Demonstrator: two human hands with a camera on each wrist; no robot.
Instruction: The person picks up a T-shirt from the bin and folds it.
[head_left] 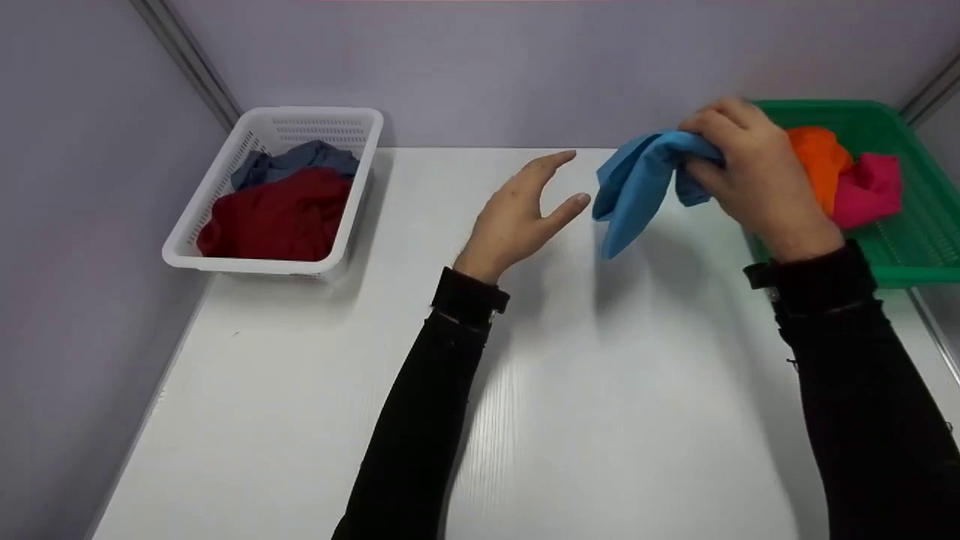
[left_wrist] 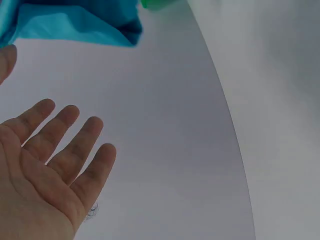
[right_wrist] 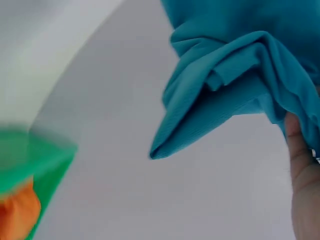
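Observation:
A blue cloth (head_left: 645, 176) hangs in loose folds from my right hand (head_left: 757, 172), which pinches it near its upper right end above the table. In the right wrist view the thumb presses against the cloth (right_wrist: 225, 85), and the other fingers are mostly hidden. My left hand (head_left: 517, 214) is held out to the left of the cloth, thumb and fingers spread apart and nothing between them. The left wrist view shows the palm of that hand (left_wrist: 50, 165) with straight, separated fingers; the cloth (left_wrist: 75, 22) is beyond the thumb.
At the back right a green basket (head_left: 926, 202) holds an orange cloth (head_left: 817, 161) and a pink cloth (head_left: 870, 191). A white basket (head_left: 259, 264) at the back left contains a dark red cloth (head_left: 285, 214) and a grey-blue cloth (head_left: 300, 161). Walls border the white table (head_left: 600, 420).

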